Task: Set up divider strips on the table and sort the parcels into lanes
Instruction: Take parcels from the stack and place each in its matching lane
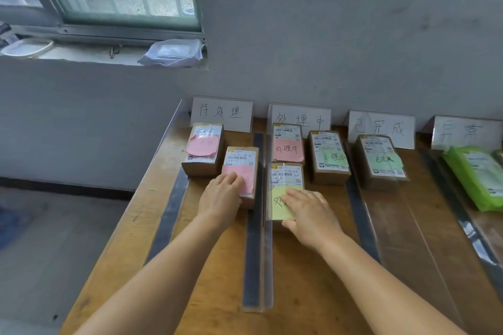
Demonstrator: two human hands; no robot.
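A wooden table point(130, 228) is set against a grey wall, w/ clear divider strips point(257, 226) forming lanes. The left hand point(221, 198) is laid flat, fingers spread, on a pink-noted parcel point(241, 168) just left of the centre strip. The right hand point(310, 215) is pressed on a yellow-noted parcel point(285, 190), thumb at its near edge. Beyond the hands, more parcels are seen below handwritten lane signs point(221, 114).
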